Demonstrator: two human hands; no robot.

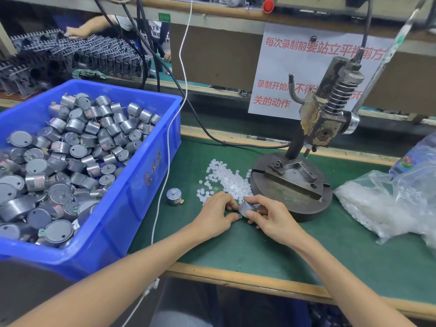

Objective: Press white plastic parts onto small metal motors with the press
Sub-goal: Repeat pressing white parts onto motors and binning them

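Near the green worktop's [259, 251] middle, right hand [271, 219] grips a small silver cylindrical metal motor [245, 208], left hand [215, 214] curled against it, hold unclear, beside heaped white plastic parts [226, 182] and the iron press [292, 182].

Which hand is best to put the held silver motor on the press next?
Probably right: the right hand grips the small round silver motor and lies beside the dark round metal press base.
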